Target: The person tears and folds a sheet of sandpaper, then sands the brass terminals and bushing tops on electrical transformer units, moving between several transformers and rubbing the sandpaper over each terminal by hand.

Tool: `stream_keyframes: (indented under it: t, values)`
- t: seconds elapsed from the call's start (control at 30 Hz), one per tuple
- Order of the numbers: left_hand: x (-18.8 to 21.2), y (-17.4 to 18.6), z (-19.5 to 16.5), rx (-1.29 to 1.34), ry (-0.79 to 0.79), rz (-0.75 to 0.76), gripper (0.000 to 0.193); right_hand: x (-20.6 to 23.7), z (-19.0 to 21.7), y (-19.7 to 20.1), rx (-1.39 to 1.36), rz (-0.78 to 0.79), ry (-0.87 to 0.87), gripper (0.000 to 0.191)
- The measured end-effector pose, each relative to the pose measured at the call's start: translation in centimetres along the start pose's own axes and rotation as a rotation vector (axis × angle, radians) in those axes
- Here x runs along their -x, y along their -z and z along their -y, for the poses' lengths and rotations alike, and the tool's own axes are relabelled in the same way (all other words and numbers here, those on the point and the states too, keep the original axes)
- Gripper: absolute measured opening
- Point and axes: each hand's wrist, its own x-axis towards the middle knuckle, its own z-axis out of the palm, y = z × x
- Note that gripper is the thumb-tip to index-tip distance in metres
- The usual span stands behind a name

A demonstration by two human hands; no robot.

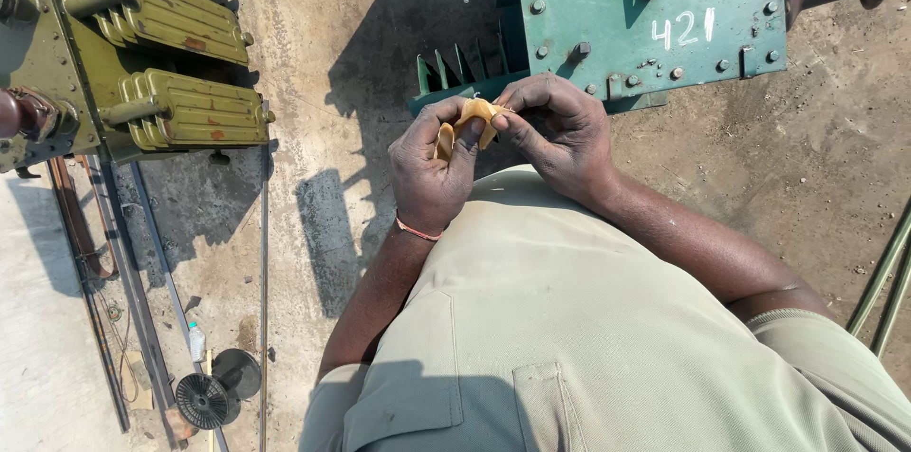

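Both hands meet in front of my chest over sandy ground. My left hand (pixel 429 167) and my right hand (pixel 560 129) pinch a small yellowish-tan piece (pixel 472 114), curled like a strip of tape or rubber. The left thumb and fingers press its lower part. Fingertips of the right hand grip its upper right end. A thin pink band circles my left wrist. My beige shirt fills the lower frame.
A green metal machine housing (pixel 655 16) with bolts and fins stands just beyond my hands. An olive-green finned unit (pixel 161 54) sits at the upper left. Long metal bars (pixel 142 262) lie on the ground at left, with a black spool (pixel 204 400) and small bottle (pixel 196 341).
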Motion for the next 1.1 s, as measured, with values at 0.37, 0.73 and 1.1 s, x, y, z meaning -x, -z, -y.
stream_keyframes:
  t: [0.37, 0.73, 1.1]
  values:
    - [0.1, 2.3, 2.1, 0.118, 0.030, -0.072, 0.020, -4.5, -4.2, -1.0, 0.136, -0.226, -0.083, 0.018]
    - [0.9, 4.7, 3.3, 0.052, -0.030, -0.095, 0.021, -10.2, -10.0, 0.6, 0.789, -0.344, 0.357, 0.030]
    - [0.9, 6.1, 3.7, 0.000, -0.025, -0.073, 0.024, -11.1, -10.7, -0.5, 0.758, -0.361, 0.380, 0.028]
